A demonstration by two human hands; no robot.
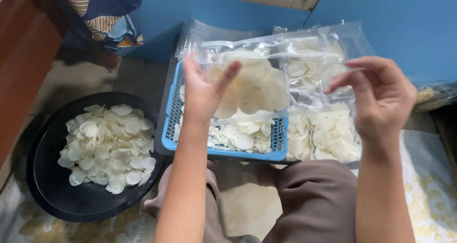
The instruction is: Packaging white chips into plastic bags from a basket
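Two hands are seen from the head camera, and both are raised over a blue basket (pixel 223 153).

The left hand (pixel 203 91) is held up at about 11 o'clock from the lap. Its fingers are spread apart, with the thumb out to one side, and it is pressed against a clear bag (pixel 257 83) full of pale round chips. The bag is touched by this hand, but a tight grip cannot be made out.

The right hand (pixel 381 97) is held up at about 1 o'clock. Its fingers are bent, and the thumb and first finger are brought close together at the bag's edge. Whether the plastic is really pinched there cannot be told.

The held bag is already filled with chips. It is kept in the air, just above the basket.

More filled bags (pixel 323 133) are laid at 3 o'clock from the basket, and some are stacked behind it by the blue wall (pixel 404 19). So some packing looks done.

A black round bowl (pixel 43 176) is placed at 9 o'clock. Many loose chips (pixel 107 147) are still piled in it, and more are left in the basket. So a lot looks left to be packed.

Brown trousers (pixel 314 195) are seen at 6 o'clock.
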